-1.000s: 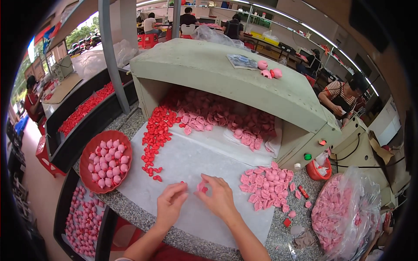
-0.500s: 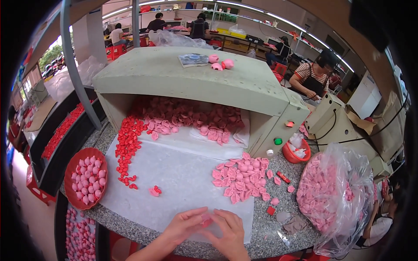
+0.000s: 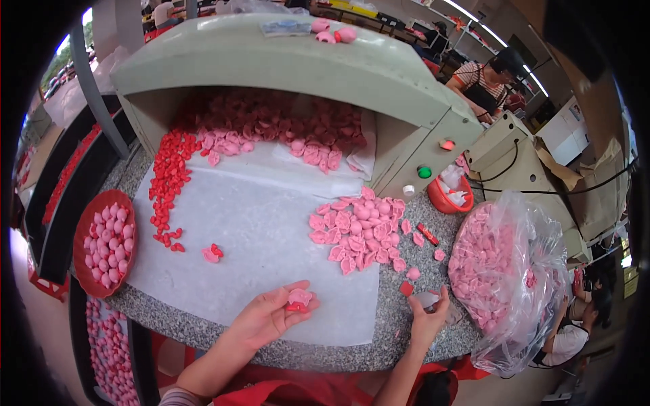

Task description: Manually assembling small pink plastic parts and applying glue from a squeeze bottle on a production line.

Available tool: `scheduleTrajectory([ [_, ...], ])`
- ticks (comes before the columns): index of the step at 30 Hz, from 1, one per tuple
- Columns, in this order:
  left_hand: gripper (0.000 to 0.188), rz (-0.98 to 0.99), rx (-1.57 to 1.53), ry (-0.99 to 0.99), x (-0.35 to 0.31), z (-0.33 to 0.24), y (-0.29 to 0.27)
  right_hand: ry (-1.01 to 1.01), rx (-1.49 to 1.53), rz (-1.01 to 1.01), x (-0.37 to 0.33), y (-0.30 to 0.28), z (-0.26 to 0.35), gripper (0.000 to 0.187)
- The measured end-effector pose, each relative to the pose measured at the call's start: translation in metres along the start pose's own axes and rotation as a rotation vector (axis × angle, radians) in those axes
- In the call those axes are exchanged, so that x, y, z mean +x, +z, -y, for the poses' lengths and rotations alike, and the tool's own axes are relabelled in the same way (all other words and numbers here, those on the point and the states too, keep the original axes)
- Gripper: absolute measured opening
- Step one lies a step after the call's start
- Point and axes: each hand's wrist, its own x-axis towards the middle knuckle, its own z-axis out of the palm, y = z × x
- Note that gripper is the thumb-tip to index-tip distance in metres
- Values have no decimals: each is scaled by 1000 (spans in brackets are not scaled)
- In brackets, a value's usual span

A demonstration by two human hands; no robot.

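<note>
My left hand, palm turned up, holds a small pink shell-shaped plastic piece with a red part between thumb and fingers. Over the speckled counter at the right, my right hand has its thumb and fingers around a small translucent whitish bottle; its exact shape is partly hidden. A similar pink-and-red piece lies alone on the white sheet. Loose pink shell pieces are heaped at the sheet's right, and small red bow-like parts trail along its left.
A grey-green metal housing arches over more pink pieces. At the left stands a red bowl of pink balls. A pink-filled plastic bag, a small red tub and a red block are at the right. Co-workers sit beyond.
My hands have come apart from working together on the pink piece. The left keeps it; the right has moved right to the translucent bottle. The view has tilted downward.
</note>
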Motion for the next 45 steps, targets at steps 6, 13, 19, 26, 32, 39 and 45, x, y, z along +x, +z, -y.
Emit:
scheduleTrajectory([
  [6,50,-24,-4,78,-9,-9,1,-25,-65,12,-4,5,10,26],
  [13,47,28,-106,32,-20,-18,0,0,358,412,-80,38,94,40],
  [19,43,41,-231,15,-29,-23,-3,1,447,628,-117,48,130,40],
  [26,43,25,-151,49,-36,-24,7,-735,206,561,-122,48,144,32],
  [32,44,40,-137,35,-38,-24,8,-788,156,583,-122,52,155,29],
  [39,44,43,-122,26,-37,-23,10,-802,138,579,-122,53,158,25],
  [45,42,43,-110,32,-36,-22,11,-798,141,589,-121,52,157,26],
])
